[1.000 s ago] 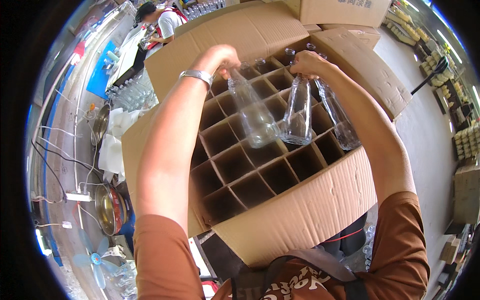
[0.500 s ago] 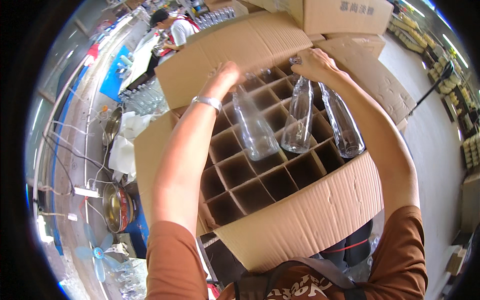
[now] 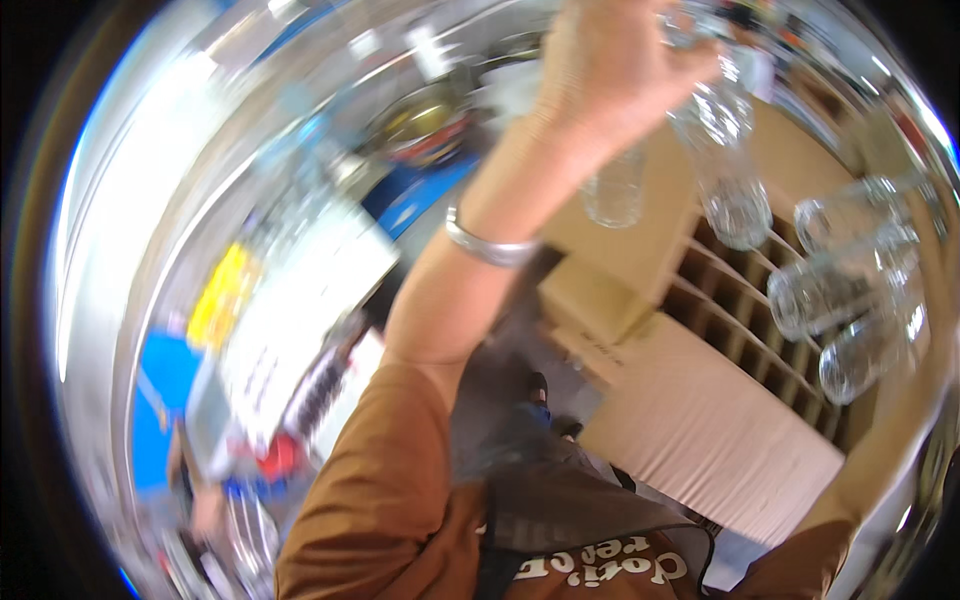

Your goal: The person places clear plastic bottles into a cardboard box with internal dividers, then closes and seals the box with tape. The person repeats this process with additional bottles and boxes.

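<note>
My left hand (image 3: pixel 620 60), with a silver band on its wrist, is raised at the top of the view. Its fingers are closed round the necks of clear glass bottles; one bottle (image 3: pixel 735 185) hangs to the right of the fist, and another (image 3: pixel 613 190) shows below it. At the far right my right hand (image 3: pixel 935 215) is smeared and cut by the rim, with three clear glass bottles (image 3: pixel 820 295) fanning out leftward from it. These bottles appear over the divided cardboard carton (image 3: pixel 700 425), whose compartments show beneath them.
Left of me a white work surface (image 3: pixel 310 300) holds blurred items, with a yellow object (image 3: pixel 222 298) beside it. A person's arm (image 3: pixel 205 505) shows at lower left. A round metal pan (image 3: pixel 420 125) stands beyond. My shoe (image 3: pixel 538 388) is on the floor beside the carton.
My view has swung left, so the carton now lies to the right. Both hands have come up out of the carton with bottles, the left one moving away from it.
</note>
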The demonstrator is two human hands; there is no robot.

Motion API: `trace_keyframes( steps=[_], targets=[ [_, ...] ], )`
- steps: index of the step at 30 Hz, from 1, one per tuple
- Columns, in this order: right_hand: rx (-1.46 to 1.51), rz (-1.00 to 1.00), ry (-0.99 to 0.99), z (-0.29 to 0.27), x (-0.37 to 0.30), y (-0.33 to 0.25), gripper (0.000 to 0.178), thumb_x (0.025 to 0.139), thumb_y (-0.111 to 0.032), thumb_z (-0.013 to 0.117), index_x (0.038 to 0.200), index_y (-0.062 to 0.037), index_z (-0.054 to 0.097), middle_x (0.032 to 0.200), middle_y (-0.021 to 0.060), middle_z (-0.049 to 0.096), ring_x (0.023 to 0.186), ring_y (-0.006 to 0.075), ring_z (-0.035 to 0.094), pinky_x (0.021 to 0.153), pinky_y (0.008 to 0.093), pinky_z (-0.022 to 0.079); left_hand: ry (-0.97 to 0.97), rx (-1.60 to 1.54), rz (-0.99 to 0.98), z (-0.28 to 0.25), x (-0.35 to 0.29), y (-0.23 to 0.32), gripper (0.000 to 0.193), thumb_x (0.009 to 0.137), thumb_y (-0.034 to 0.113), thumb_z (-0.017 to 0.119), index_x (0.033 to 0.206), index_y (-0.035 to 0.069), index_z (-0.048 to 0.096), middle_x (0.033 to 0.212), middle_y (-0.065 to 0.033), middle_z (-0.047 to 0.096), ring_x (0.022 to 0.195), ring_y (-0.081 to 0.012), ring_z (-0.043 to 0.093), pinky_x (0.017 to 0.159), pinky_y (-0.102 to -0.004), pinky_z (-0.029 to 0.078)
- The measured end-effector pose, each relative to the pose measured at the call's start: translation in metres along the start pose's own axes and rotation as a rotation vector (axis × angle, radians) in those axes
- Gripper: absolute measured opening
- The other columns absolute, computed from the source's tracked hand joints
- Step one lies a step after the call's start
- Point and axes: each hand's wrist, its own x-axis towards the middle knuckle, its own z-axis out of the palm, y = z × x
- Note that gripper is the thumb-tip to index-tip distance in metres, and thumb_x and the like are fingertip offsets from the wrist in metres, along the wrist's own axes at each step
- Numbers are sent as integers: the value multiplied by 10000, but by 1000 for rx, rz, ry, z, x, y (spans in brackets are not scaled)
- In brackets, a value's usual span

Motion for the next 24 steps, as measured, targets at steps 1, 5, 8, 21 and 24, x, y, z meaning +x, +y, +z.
trace_keyframes(
  steps=[1, 5, 8, 21, 24],
  targets=[
    [171, 0, 34, 11, 1, -40, 482, 940, -356, 645, 1323, -68, 593, 1262, 145, 636, 1169, 227, 613, 1017, 385, 483, 20, 27, -81, -32, -17, -8, 313, 722, 280, 770, 741, -2, 636, 640, -201, 624, 613, -381, 646, 562, -438, 507],
    [428, -52, -236, 61, 12, -159, 417, 950, -321, 633, 1294, -86, 612, 1166, 117, 666, 1037, 189, 642, 923, 357, 522, -83, 381, -369, -163, -111, -17, 378, 769, 345, 806, 985, 59, 686, 661, -95, 612, 569, -225, 596, 553, -345, 458],
    [594, -158, -448, 103, 16, -285, 307, 901, -153, 659, 1190, -53, 635, 853, 53, 614, 700, 117, 529, 627, 296, 452, -63, 604, -556, -256, -205, -39, 356, 777, 330, 805, 980, 58, 699, 696, -131, 645, 603, -247, 632, 583, -359, 485],
    [1217, -611, -720, 295, -53, -786, 296, 845, -150, 715, 1090, -3, 639, 878, 185, 699, 702, 282, 683, 650, 372, 527, -21, 1121, -1188, -651, -465, -190, 376, 832, 373, 753, 1027, 55, 715, 750, -151, 675, 687, -291, 657, 646, -380, 507],
    [1184, -688, -723, 333, -72, -866, 316, 828, -141, 722, 1106, -10, 648, 886, 178, 692, 737, 298, 677, 665, 372, 526, -34, 1123, -1156, -704, -496, -247, 411, 828, 402, 740, 1067, 69, 719, 790, -171, 695, 760, -320, 677, 684, -406, 520]
  ],
)
